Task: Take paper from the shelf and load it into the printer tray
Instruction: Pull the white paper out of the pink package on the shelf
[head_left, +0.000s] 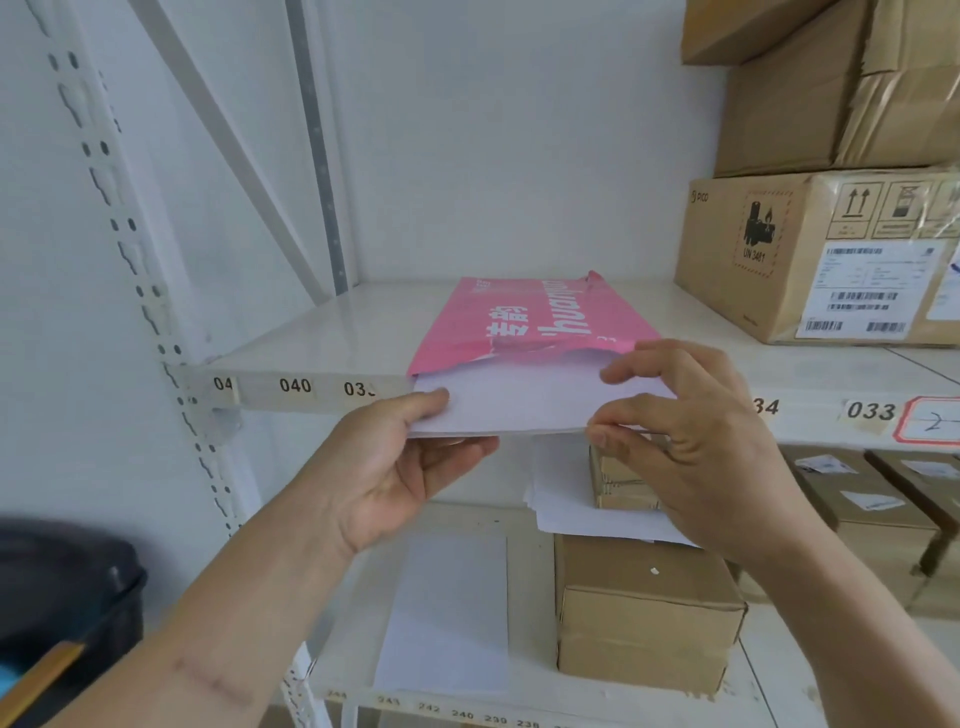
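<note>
A stack of white paper (524, 402) sticks out of a torn pink wrapper (530, 317) that lies on the white shelf (311, 343), past its front edge. My left hand (395, 467) grips the stack's left front corner, thumb on top and fingers beneath. My right hand (691, 431) pinches the stack's right front corner, with fingers spread over the top sheets. The printer tray is not in view.
Brown cardboard boxes (821, 260) are stacked on the right of the same shelf. On the shelf below lie loose white sheets (447, 618), a small carton (644, 608) with more sheets on top, and several boxes at right. A dark bin (62, 597) stands at lower left.
</note>
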